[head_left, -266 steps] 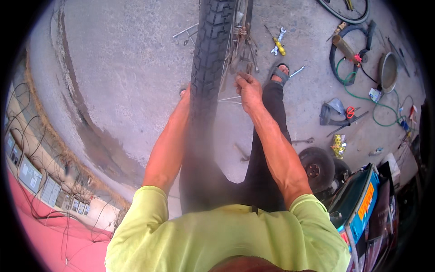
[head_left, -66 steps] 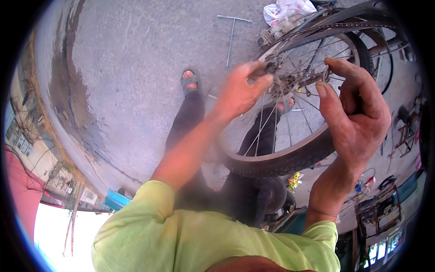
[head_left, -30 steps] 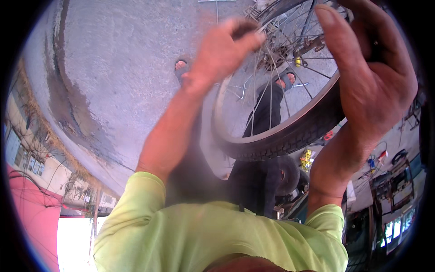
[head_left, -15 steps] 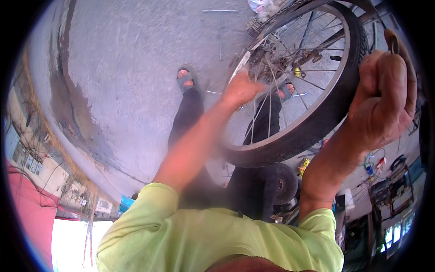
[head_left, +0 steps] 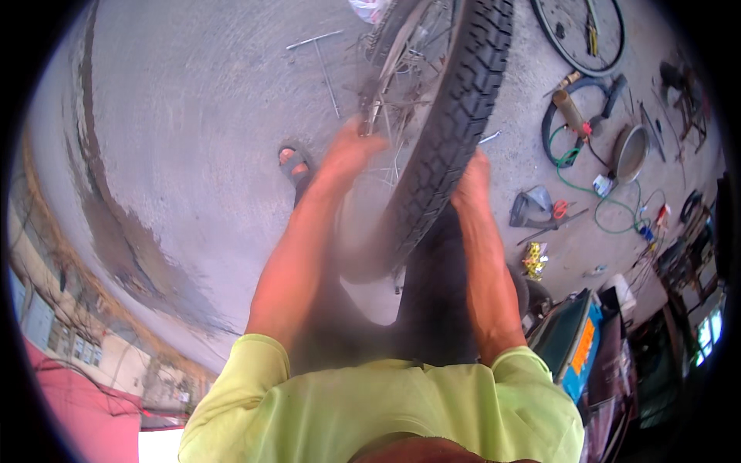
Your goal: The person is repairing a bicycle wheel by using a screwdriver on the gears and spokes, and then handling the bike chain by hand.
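Note:
A bicycle wheel with a black knobbly tyre (head_left: 455, 123) stands nearly edge-on in front of me, its spokes and hub partly showing on the left. My left hand (head_left: 353, 154) is closed at a silver-coloured bar (head_left: 376, 114) beside the spokes; motion smears its fingers. Close against the tyre's right side is my right hand (head_left: 472, 181). Its fingers are hidden behind the tyre, so whatever it holds does not show. Between my legs, the lower end of the wheel is blurred.
A T-handled metal tool (head_left: 324, 71) lies on the concrete at far left. To the right are another wheel (head_left: 583, 35), a loose tyre (head_left: 552, 127), a metal basin (head_left: 631, 153), green tubing (head_left: 610, 220), red-handled scissors (head_left: 559, 209) and a blue box (head_left: 579, 347).
My right hand has come down and inward from the right, where it pinched a small metal piece. The wheel has swung from a slanted side view to nearly edge-on; my left hand moved left with it.

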Demonstrator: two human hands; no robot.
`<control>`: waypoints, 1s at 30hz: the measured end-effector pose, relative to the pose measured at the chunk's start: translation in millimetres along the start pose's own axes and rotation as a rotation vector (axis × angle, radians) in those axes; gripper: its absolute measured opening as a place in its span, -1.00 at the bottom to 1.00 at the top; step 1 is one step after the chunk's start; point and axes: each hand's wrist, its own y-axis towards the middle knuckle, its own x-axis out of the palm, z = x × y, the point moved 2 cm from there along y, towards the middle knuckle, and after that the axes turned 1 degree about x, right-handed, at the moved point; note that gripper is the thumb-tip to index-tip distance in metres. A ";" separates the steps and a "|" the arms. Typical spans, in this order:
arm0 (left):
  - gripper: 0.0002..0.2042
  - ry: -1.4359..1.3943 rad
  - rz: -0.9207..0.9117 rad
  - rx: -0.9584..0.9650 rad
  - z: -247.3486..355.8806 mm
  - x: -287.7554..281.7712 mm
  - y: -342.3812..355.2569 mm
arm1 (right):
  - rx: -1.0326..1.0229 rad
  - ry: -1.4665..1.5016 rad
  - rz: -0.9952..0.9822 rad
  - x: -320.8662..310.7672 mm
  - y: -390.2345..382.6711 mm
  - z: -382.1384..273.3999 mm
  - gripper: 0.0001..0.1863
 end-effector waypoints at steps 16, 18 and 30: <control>-0.56 -0.009 -0.049 -0.030 -15.6 -1.5 0.4 | 0.006 0.104 0.121 15.3 17.8 28.3 -0.77; -0.55 -0.012 -0.019 -0.011 -6.4 2.1 -5.7 | 0.036 0.093 0.097 14.1 18.7 35.7 -0.78; -0.54 0.128 0.004 0.087 39.3 12.8 -37.5 | 0.008 0.073 -0.039 8.0 39.9 44.2 -0.58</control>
